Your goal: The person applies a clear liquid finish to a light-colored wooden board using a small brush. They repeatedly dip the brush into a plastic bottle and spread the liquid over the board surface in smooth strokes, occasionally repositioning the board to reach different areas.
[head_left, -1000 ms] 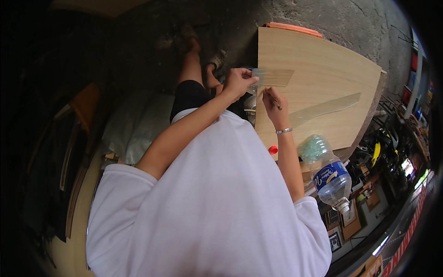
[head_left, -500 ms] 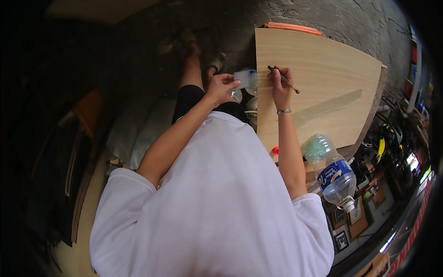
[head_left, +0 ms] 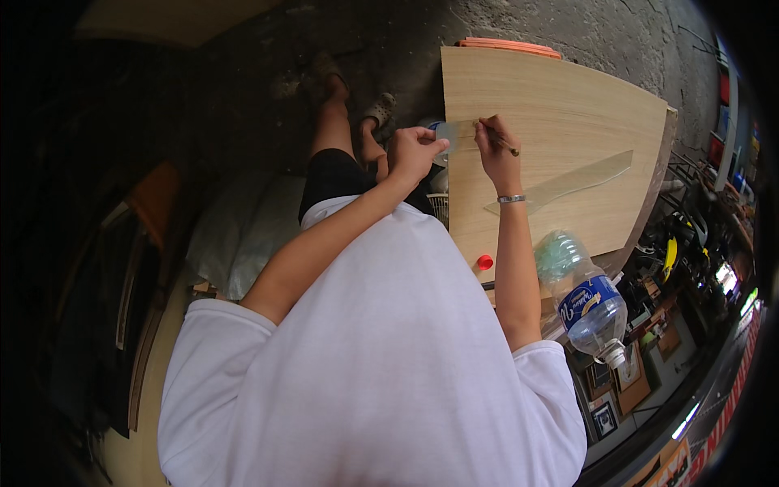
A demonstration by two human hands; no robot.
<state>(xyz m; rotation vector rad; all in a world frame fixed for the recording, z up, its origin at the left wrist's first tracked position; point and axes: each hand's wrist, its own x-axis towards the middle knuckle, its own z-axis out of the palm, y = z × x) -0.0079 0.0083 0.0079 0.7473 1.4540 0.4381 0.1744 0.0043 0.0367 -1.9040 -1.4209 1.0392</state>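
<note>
My left hand [head_left: 414, 152] pinches one end of a small clear strip of glass [head_left: 448, 136] between thumb and fingers, at the left edge of the wooden board [head_left: 552, 97]. The strip's far end reaches over the board. My right hand [head_left: 498, 154] grips a slim glass cutter [head_left: 508, 148] with a brass-coloured ball end. The cutter's tip is by the strip's right end; whether they touch I cannot tell. A longer, tapering glass strip [head_left: 576, 183] lies flat on the board, right of my right wrist.
A red bottle cap [head_left: 484, 262] sits near the board's lower left corner. To the right of my forearm lies a large clear plastic bottle [head_left: 591, 304] with a blue label. Something orange [head_left: 510, 46] shows behind the far edge. A white basket [head_left: 439, 207] stands below the left edge.
My left hand has moved right with the glass strip, bringing it over the board's edge. The right hand has tilted the cutter, and its tip is now beside the strip.
</note>
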